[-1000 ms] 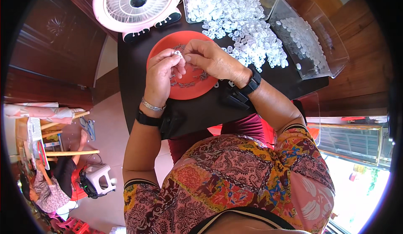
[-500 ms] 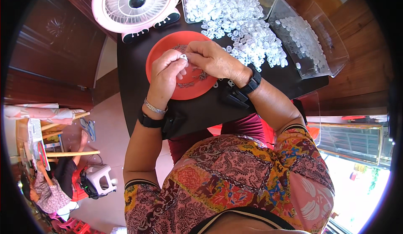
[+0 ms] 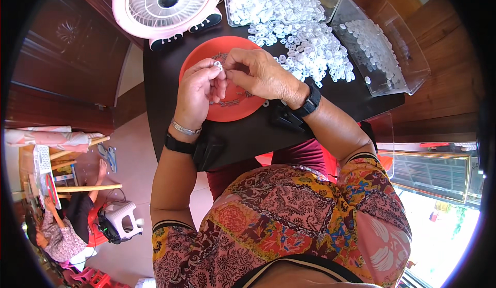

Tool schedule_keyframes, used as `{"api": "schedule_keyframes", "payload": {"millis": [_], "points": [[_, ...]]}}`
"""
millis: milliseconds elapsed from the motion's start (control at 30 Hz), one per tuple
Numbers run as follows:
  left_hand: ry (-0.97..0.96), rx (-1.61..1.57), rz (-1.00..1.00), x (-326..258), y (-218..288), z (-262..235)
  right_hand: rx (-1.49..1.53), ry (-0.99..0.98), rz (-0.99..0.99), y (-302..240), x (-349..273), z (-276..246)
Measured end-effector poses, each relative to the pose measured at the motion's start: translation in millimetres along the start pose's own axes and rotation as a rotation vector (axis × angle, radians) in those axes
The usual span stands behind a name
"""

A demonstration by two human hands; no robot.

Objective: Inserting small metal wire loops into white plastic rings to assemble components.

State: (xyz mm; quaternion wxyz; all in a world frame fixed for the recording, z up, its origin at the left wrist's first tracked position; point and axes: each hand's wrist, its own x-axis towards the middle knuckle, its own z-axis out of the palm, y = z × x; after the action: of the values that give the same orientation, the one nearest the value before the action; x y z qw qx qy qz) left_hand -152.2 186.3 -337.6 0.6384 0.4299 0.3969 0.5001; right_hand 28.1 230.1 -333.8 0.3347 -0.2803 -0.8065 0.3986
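Observation:
Over a shallow red plastic dish (image 3: 221, 113), my left hand (image 3: 196, 91) pinches a small white plastic piece with holes (image 3: 218, 65) between thumb and forefinger. My right hand (image 3: 266, 76) is closed beside it, thumb and forefinger pressed together at the piece's side. Whatever sits between those right fingertips is too small to make out. Thin grey metal-looking bits (image 3: 244, 94) lie scattered in the dish, partly hidden by both hands. Right of the dish spreads a loose heap of similar white pieces (image 3: 312, 55) on the dark table.
A pink fan (image 3: 168, 17) stands at the far left of the table (image 3: 240, 142). Behind the heap is a clear bin full of white pieces (image 3: 274, 1); another clear bin (image 3: 408, 55), partly filled, stands right. At left, another person (image 3: 64, 236) sits near a white stool (image 3: 124, 221).
Both hands have shifted slightly left, the left one carrying the white piece with it. The right fingertips stay close to that piece.

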Motion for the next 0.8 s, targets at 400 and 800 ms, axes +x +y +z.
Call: {"api": "schedule_keyframes", "payload": {"millis": [400,800], "points": [[0.041,0.279,0.26,1.1,-5.6,7.8,-0.059,0.019,0.075,0.0,2.4,-4.6],[0.017,0.134,0.159,0.9,-3.5,4.9,-0.08,0.053,0.009,2.1,1.4,-1.3]]}}
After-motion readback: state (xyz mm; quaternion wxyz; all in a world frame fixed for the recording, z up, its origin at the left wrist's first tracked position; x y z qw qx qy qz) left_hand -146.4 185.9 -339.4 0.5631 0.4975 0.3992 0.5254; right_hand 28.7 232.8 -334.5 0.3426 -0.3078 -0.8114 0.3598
